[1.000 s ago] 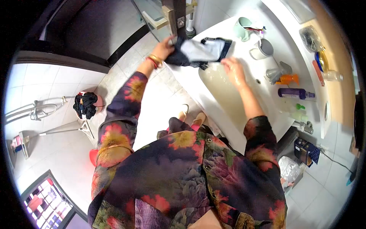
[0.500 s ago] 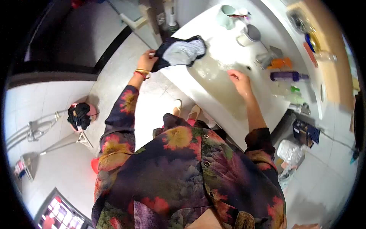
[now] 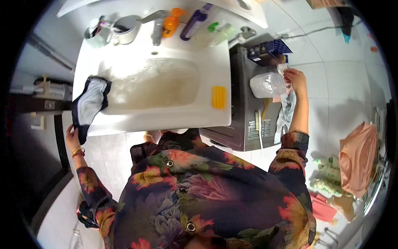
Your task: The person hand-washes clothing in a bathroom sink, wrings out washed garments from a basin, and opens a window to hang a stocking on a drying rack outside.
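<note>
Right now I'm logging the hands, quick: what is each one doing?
Left hand: closed on the edge of the dark garment draped over the sink rim.
Right hand: at the plastic bag on the washing machine; grip cannot be told.

- The white counter (image 3: 166, 118) holds a sunken basin of cloudy, soapy water.
- A dark garment with a pale lining (image 3: 89, 103) hangs over the counter's left edge.
- A yellow soap bar (image 3: 218, 97) lies on the rim, right of the basin.
- Along the far edge stand two cups (image 3: 112, 30), a tap (image 3: 156, 29), an orange bottle (image 3: 171, 25), a purple bottle (image 3: 194, 20) and pale green bottles (image 3: 215, 31).
- Just right of the counter, a dark machine top (image 3: 248, 112) carries a clear plastic bag (image 3: 267, 85) and a blue box (image 3: 269, 52).
- A tiled floor (image 3: 331, 83) lies beyond it.
</note>
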